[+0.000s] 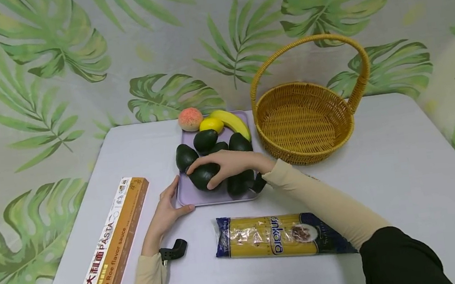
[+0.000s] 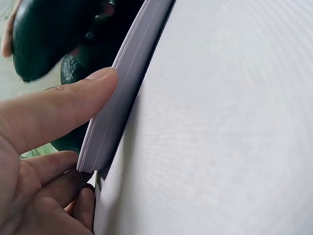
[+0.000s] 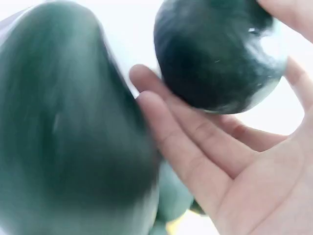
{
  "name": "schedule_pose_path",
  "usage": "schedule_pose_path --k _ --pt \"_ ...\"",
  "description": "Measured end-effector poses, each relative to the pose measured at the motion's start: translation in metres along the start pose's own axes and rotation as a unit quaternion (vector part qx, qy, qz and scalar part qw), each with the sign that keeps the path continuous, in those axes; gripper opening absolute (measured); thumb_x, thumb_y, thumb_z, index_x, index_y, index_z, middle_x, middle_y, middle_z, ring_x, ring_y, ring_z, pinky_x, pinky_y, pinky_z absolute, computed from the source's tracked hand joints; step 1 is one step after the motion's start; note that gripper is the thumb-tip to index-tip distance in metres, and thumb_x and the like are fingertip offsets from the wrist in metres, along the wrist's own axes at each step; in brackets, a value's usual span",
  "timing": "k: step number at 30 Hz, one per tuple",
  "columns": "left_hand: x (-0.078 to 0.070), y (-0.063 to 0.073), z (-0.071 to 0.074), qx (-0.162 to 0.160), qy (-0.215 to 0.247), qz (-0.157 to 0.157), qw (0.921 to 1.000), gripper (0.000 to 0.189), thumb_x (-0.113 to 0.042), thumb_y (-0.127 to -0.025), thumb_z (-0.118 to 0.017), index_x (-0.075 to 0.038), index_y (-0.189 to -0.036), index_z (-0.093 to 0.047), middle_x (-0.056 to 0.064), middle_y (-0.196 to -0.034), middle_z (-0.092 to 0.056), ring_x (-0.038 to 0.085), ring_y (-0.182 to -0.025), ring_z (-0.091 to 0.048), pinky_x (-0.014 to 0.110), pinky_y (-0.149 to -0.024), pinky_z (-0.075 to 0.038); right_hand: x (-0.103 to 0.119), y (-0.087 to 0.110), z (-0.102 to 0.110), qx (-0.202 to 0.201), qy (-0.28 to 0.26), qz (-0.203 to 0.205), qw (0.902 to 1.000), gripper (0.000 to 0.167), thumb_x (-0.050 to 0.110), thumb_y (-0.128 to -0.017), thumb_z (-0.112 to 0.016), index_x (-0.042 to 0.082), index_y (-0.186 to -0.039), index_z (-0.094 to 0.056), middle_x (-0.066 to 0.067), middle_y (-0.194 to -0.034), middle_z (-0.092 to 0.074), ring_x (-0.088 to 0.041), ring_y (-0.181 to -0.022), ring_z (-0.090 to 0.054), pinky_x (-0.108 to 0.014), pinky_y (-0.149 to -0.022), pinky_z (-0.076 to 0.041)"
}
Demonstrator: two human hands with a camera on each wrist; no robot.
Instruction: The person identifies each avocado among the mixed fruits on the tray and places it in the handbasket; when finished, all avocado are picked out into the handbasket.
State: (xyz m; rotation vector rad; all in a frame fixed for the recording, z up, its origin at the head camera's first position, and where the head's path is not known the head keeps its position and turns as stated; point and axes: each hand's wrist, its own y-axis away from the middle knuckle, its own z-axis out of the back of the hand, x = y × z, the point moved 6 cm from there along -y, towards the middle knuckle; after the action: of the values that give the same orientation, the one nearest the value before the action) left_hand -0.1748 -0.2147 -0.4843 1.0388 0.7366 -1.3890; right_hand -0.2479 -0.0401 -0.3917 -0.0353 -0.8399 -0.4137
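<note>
My right hand [image 1: 234,162] grips a dark green avocado [image 1: 203,178], thumb on its near side and fingers over the far side. In the right wrist view the held avocado [image 3: 215,54] sits between thumb and fingers, with a larger-looking avocado [image 3: 68,127] close to the camera. Several more avocados [image 1: 186,157] lie about it on a lilac tray [image 1: 204,199], some partly hidden by my hand. My left hand [image 1: 167,215] holds the tray's near left corner; the left wrist view shows the thumb on the tray's wall [image 2: 117,107] and the other fingers around the corner.
A peach [image 1: 190,119], a lemon [image 1: 211,125] and a banana [image 1: 231,123] lie at the tray's far end. Right of it stands a wicker basket [image 1: 309,148] with a tall handle. A pasta box [image 1: 113,241] lies left, a spaghetti packet [image 1: 271,236] in front, under the right forearm.
</note>
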Motion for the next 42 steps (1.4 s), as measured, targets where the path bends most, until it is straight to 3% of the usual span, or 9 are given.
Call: schedule_pose_path --k 4,10,16,18,23,26,32,36,42 --pt "0.000 -0.001 -0.001 0.000 -0.009 0.001 1.0000 0.096 -0.011 -0.080 -0.077 -0.007 -0.153 -0.015 0.024 -0.154 -0.012 0.039 -0.141 -0.011 0.053 -0.112 -0.013 -0.007 0.023 0.017 -0.037 -0.071 0.001 0.9968 0.058 0.031 -0.089 -0.067 0.027 -0.142 -0.045 0.001 -0.146 -0.040 -0.015 -0.125 -0.042 -0.037 -0.101 -0.036" --pt "0.000 -0.002 -0.001 -0.001 -0.017 -0.001 0.9998 0.096 -0.011 -0.080 -0.077 -0.005 -0.153 -0.015 0.026 -0.153 -0.013 0.041 -0.140 -0.010 0.054 -0.112 -0.012 -0.020 0.071 0.044 -0.083 -0.159 -0.033 0.9832 0.058 0.031 -0.091 -0.066 0.030 -0.144 -0.042 -0.001 -0.145 -0.037 -0.025 -0.105 -0.052 -0.043 -0.082 -0.049" --pt "0.000 -0.003 -0.002 -0.002 -0.020 -0.003 0.9998 0.095 -0.011 -0.081 -0.077 -0.004 -0.153 -0.015 0.025 -0.153 -0.012 0.040 -0.141 -0.008 0.052 -0.112 -0.012 -0.042 0.130 0.072 -0.151 -0.185 -0.072 0.9685 0.059 0.025 -0.093 -0.064 0.025 -0.146 -0.039 -0.009 -0.146 -0.034 -0.034 -0.097 -0.053 -0.046 -0.072 -0.052" --pt "-0.001 -0.002 -0.002 -0.002 -0.023 -0.004 0.9997 0.095 -0.011 -0.081 -0.077 -0.004 -0.153 -0.015 0.025 -0.153 -0.012 0.039 -0.141 -0.008 0.052 -0.112 -0.012 -0.052 0.149 0.081 -0.179 -0.185 -0.088 0.9623 0.059 0.023 -0.093 -0.063 0.023 -0.146 -0.038 -0.009 -0.149 -0.030 -0.035 -0.106 -0.051 -0.047 -0.073 -0.053" --pt "-0.002 -0.001 -0.002 0.000 -0.025 0.001 0.9997 0.096 -0.012 -0.081 -0.077 -0.005 -0.153 -0.014 0.025 -0.153 -0.011 0.040 -0.141 -0.009 0.053 -0.112 -0.013 -0.077 0.192 0.100 -0.248 -0.189 -0.135 0.9405 0.058 0.019 -0.094 -0.062 0.024 -0.147 -0.037 -0.009 -0.148 -0.031 -0.035 -0.113 -0.051 -0.048 -0.077 -0.053" --pt "-0.001 -0.002 -0.003 0.002 -0.024 0.003 0.9997 0.096 -0.012 -0.080 -0.077 -0.006 -0.153 -0.014 0.025 -0.153 -0.011 0.040 -0.141 -0.009 0.054 -0.112 -0.013 -0.091 0.209 0.109 -0.277 -0.197 -0.155 0.9277 0.057 0.019 -0.095 -0.060 0.024 -0.147 -0.036 -0.012 -0.148 -0.028 -0.036 -0.104 -0.056 -0.049 -0.078 -0.053" --pt "-0.001 -0.002 -0.003 0.001 -0.019 0.004 0.9998 0.096 -0.011 -0.080 -0.077 -0.006 -0.153 -0.015 0.025 -0.153 -0.011 0.039 -0.141 -0.008 0.053 -0.112 -0.012 -0.108 0.219 0.119 -0.291 -0.205 -0.173 0.9185 0.058 0.020 -0.096 -0.059 0.024 -0.147 -0.033 -0.017 -0.142 -0.033 -0.035 -0.094 -0.061 -0.045 -0.076 -0.055" --pt "-0.001 -0.002 -0.003 -0.001 -0.014 -0.001 0.9999 0.097 -0.011 -0.080 -0.078 -0.004 -0.153 -0.015 0.026 -0.153 -0.012 0.039 -0.141 -0.007 0.052 -0.113 -0.011 -0.113 0.213 0.124 -0.282 -0.205 -0.173 0.9211 0.059 0.019 -0.095 -0.060 0.021 -0.147 -0.032 -0.021 -0.139 -0.036 -0.036 -0.091 -0.062 -0.040 -0.076 -0.055" --pt "-0.002 -0.001 -0.002 -0.004 -0.011 -0.006 0.9999 0.096 -0.010 -0.079 -0.078 -0.004 -0.153 -0.016 0.026 -0.153 -0.012 0.040 -0.141 -0.007 0.053 -0.113 -0.011 -0.120 0.195 0.133 -0.267 -0.219 -0.193 0.9184 0.061 0.021 -0.094 -0.062 0.021 -0.147 -0.031 -0.021 -0.138 -0.035 -0.035 -0.084 -0.063 -0.048 -0.080 -0.052"
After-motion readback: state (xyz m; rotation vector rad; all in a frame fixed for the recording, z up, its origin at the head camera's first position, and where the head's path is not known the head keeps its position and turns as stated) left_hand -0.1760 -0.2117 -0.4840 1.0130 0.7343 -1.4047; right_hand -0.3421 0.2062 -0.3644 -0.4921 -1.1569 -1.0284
